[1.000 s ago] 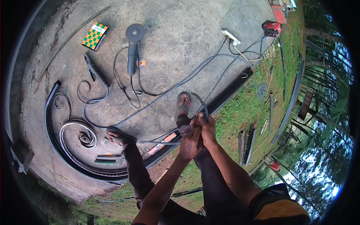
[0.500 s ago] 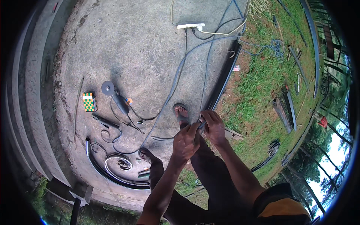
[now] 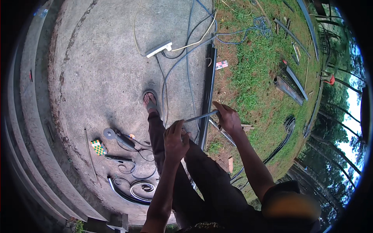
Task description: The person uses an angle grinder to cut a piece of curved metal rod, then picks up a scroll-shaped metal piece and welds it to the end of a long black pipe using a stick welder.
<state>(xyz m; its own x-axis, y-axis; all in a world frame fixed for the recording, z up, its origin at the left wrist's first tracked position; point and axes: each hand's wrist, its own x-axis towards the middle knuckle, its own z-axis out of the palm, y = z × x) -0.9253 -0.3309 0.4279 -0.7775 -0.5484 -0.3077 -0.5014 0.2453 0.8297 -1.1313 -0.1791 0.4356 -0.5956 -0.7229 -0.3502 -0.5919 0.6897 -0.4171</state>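
A thin, straight grey strip (image 3: pixel 201 116) spans the gap between my two hands; whether it is a rod or a flat band I cannot tell. My left hand (image 3: pixel 175 141) is closed with its fingertips at the strip's left end. Its right end is pinched in my right hand (image 3: pixel 229 119), set a little farther away and higher in the view. Below the strip run my dark trouser legs. A long dark metal bar (image 3: pixel 208 83) lies on the ground just beyond my hands, along the edge of the concrete.
A white power strip (image 3: pixel 159 50) with cables crosses the concrete ahead. At left lie an angle grinder (image 3: pixel 123 140), a checkered box (image 3: pixel 98 147), a welding electrode holder (image 3: pixel 118 159) and curled metal scrollwork (image 3: pixel 142 190). Metal channel pieces (image 3: pixel 289 90) lie on the grass at right.
My hands have drawn apart, and more of the grey strip shows between them. I have stepped forward: a foot is now ahead on the concrete, and the grinder and scrollwork sit lower in view.
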